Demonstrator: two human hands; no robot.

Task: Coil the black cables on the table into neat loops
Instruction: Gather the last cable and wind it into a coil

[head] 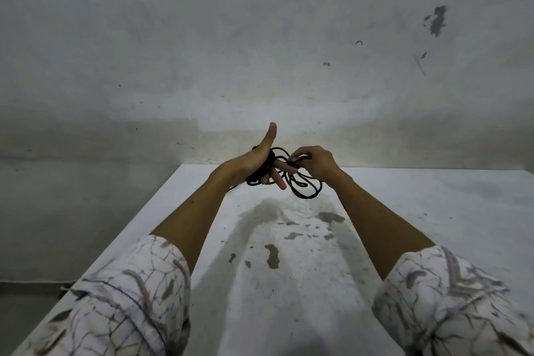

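Note:
A thin black cable [303, 189] is held up above the far part of the white table [303, 283]. Several turns of it are wound around the palm of my left hand [254, 162], whose fingers point straight to the right and whose thumb sticks up. My right hand [313, 163] pinches a strand of the cable just beyond the left fingertips. A few loose loops hang down between the two hands, and one strand trails off below the left wrist.
The table's surface is white with grey chipped patches [271, 256] in the middle. Its left edge [138, 211] runs diagonally, with floor beyond. A stained grey wall [260, 52] stands right behind the table's far edge.

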